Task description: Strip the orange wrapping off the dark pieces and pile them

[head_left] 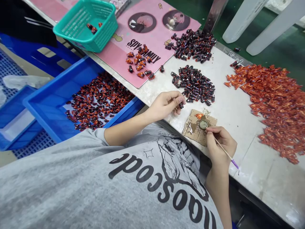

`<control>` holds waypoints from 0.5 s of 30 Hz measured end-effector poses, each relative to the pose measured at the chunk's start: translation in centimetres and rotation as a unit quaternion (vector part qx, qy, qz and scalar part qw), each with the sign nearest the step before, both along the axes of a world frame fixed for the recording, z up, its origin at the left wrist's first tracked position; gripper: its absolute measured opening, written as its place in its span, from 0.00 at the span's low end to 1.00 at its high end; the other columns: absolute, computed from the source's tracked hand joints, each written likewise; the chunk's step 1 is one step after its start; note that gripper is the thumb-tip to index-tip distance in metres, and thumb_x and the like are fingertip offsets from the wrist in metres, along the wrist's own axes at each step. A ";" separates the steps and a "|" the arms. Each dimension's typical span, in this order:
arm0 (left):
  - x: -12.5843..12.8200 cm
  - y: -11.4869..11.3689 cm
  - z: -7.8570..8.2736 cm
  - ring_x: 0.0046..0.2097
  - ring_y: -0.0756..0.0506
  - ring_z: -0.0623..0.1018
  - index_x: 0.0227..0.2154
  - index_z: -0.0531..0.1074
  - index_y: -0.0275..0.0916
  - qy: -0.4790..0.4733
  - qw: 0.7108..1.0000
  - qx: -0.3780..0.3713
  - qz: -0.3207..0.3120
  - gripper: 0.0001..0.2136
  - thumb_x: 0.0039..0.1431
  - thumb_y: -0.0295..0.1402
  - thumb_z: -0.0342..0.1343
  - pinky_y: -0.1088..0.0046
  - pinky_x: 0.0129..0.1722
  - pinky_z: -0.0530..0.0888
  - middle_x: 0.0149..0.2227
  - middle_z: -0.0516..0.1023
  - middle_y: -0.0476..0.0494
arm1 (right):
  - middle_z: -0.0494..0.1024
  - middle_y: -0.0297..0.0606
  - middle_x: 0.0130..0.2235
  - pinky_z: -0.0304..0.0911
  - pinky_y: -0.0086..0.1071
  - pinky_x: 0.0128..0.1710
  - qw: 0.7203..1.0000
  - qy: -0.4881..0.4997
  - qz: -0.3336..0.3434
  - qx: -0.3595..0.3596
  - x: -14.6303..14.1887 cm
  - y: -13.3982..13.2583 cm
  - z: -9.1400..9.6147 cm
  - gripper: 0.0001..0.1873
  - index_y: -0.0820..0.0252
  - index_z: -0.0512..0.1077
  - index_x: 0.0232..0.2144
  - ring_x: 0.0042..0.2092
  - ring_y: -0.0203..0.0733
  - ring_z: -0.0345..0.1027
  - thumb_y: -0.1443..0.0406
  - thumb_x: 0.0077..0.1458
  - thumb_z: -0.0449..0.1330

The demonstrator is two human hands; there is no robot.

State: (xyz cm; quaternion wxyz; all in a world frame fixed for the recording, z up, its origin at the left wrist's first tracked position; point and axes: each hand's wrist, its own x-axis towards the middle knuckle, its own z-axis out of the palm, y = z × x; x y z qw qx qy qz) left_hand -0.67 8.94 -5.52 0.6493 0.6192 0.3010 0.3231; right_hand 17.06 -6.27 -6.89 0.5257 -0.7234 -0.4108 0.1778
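Observation:
My left hand (165, 103) pinches a small dark piece (181, 105) at the near edge of a pile of dark pieces (194, 84) on the table. My right hand (220, 143) grips a thin brush (225, 152) with a purple end, its tip dipped in a small round cap of paint (203, 124). The cap sits on a stained scrap of cardboard (196, 128) near the table's front edge.
Another dark pile (194, 44) lies farther back, and a large heap of orange pieces (274, 98) spreads at the right. A pink printed sheet (152, 35) holds several painted pieces. A teal basket (87, 24) and a blue tray (47, 101) of pieces sit left.

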 end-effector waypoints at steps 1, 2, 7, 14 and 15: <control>0.1 0.0 0.2 0.24 0.54 0.76 0.31 0.71 0.35 -0.026 0.998 -0.053 -0.006 0.13 0.66 0.40 0.57 0.81 0.25 0.72 0.22 0.72 0.52 | 0.81 0.34 0.30 0.68 0.31 0.33 1.000 0.002 0.003 0.000 0.1 0.0 0.0 0.03 0.57 0.76 0.25 0.32 0.38 0.74 0.65 0.46 0.61; 0.1 -0.1 0.4 0.25 0.53 0.78 0.31 0.71 0.35 -0.046 0.994 -0.102 -0.010 0.13 0.65 0.40 0.58 0.81 0.27 0.74 0.23 0.73 0.52 | 0.81 0.33 0.30 0.68 0.31 0.32 1.000 0.007 0.004 0.000 0.1 0.0 0.0 0.03 0.57 0.76 0.25 0.32 0.38 0.74 0.65 0.46 0.61; 0.3 -0.3 1.5 0.36 0.48 0.86 0.32 0.70 0.34 -0.078 0.955 -0.287 -0.010 0.10 0.68 0.35 0.56 0.80 0.35 0.80 0.25 0.74 0.52 | 0.79 0.32 0.26 0.70 0.31 0.33 0.997 0.066 -0.027 0.028 0.1 0.2 0.0 0.04 0.58 0.75 0.25 0.29 0.36 0.74 0.64 0.48 0.62; 0.8 -0.5 2.1 0.30 0.55 0.83 0.30 0.74 0.32 -0.110 0.934 -0.339 0.002 0.09 0.67 0.29 0.56 0.87 0.31 0.77 0.27 0.77 0.52 | 0.77 0.32 0.24 0.70 0.31 0.31 0.994 0.091 -0.038 0.037 -0.2 0.5 0.5 0.04 0.58 0.74 0.25 0.28 0.36 0.73 0.64 0.48 0.62; 0.8 -0.5 2.0 0.30 0.55 0.83 0.30 0.75 0.33 -0.117 0.936 -0.332 0.006 0.09 0.66 0.29 0.57 0.87 0.32 0.78 0.30 0.79 0.51 | 0.77 0.32 0.24 0.70 0.31 0.31 0.995 0.089 -0.035 0.034 -0.2 0.4 0.5 0.04 0.58 0.74 0.25 0.28 0.36 0.74 0.64 0.49 0.62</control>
